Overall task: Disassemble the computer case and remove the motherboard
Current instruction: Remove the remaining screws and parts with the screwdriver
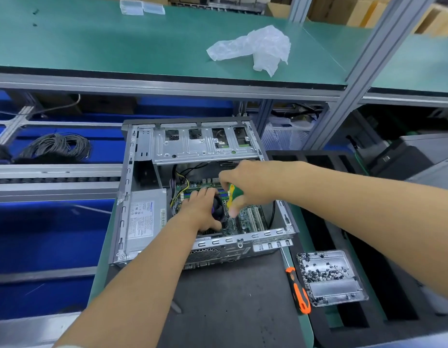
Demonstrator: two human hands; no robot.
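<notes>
Gripping screwdriver (pixel 233 194): right hand (pixel 253 184), tip hidden | left hand (pixel 202 209) flat, covering fan (pixel 219 209)

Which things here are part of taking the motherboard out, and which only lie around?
In use: computer case; motherboard; green-handled screwdriver in right hand; left hand on cooler fan.

Lying about: orange screwdriver; screw tray; plastic bag; cable coil.

The computer case (pixel 142 187) is bare, dull-grey sheet metal; the motherboard (pixel 245 219) is glossy green board; the screwdriver (pixel 297 291) has a matt black and orange plastic handle; the tray (pixel 341 290) is shiny clear plastic; the bag (pixel 258 46) is thin crinkled film; the surface (pixel 230 310) is matt dark mat.
</notes>
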